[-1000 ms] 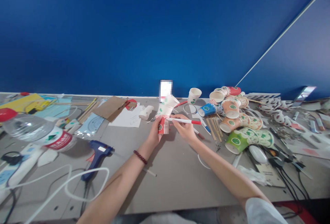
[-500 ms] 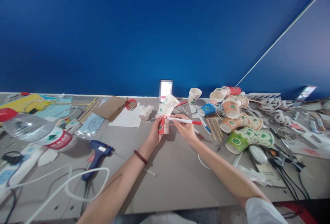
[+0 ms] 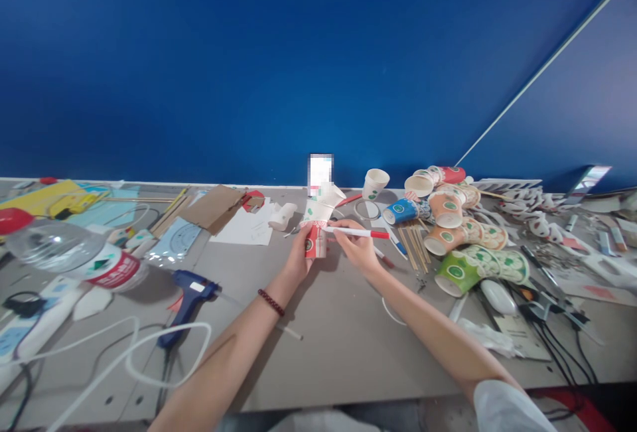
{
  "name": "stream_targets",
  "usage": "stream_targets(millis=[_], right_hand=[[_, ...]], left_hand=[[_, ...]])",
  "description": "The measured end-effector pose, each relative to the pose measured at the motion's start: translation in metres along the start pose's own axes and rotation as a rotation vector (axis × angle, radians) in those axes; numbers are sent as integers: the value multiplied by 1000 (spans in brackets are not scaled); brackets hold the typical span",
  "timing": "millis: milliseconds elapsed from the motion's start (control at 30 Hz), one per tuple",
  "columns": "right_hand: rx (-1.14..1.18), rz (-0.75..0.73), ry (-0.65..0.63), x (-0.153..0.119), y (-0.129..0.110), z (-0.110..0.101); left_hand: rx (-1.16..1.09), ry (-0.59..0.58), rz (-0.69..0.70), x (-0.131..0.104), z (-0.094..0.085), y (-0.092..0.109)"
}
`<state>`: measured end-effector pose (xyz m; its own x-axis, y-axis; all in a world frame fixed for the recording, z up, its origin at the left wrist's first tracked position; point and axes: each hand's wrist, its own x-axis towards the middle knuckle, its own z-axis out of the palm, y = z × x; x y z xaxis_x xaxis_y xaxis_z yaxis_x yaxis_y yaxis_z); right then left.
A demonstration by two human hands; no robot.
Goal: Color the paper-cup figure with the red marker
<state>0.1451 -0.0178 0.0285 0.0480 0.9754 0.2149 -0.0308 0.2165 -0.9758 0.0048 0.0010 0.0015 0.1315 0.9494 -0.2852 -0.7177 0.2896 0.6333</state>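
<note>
My left hand [image 3: 298,253] is closed round a red paper cup [image 3: 315,243] near the middle of the table. White cup pieces with green leaf marks [image 3: 318,210] rise from the top of that cup. In my right hand [image 3: 357,246] is a white marker with a red end [image 3: 363,233], pinched so that its other end points left at the cup's upper part. The marker's left tip is too small to make out clearly against the cup.
Decorated paper cups [image 3: 462,273] lie in a pile at the right, beside wooden sticks [image 3: 414,246]. A white cup [image 3: 375,184] stands at the back. On the left are a blue glue gun [image 3: 186,302], a bottle [image 3: 74,253] and white cables.
</note>
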Motion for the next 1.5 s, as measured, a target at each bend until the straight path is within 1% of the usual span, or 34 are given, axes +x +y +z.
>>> stream_targets(millis=[233, 367, 467, 767, 933, 1033, 1133, 1233, 1367, 1500], right_hand=[[-13, -1, 17, 0, -1, 0], [-86, -40, -28, -1, -6, -2], [-91, -51, -52, -1, -8, -2], [-15, -17, -28, 1, 4, -2], [-80, -44, -41, 0, -4, -2], [-98, -74, -62, -1, -6, -1], [-83, -45, -48, -1, -3, -1], [-29, -16, -33, 0, 3, -2], [-7, -26, -34, 1, 5, -2], [-27, -27, -38, 0, 3, -2]], left_hand=[[0, -2, -6, -1, 2, 1], [-9, 2, 2, 1, 1, 0], [-12, -11, 15, 1, -1, -1], [15, -12, -6, -1, 1, 2], [-12, -6, 8, -1, 1, 1], [-6, -23, 18, 0, 0, 0], [9, -42, 12, 0, 0, 1], [1, -28, 13, -1, 0, 1], [3, -9, 11, -1, 1, 1], [5, -15, 13, -1, 1, 0]])
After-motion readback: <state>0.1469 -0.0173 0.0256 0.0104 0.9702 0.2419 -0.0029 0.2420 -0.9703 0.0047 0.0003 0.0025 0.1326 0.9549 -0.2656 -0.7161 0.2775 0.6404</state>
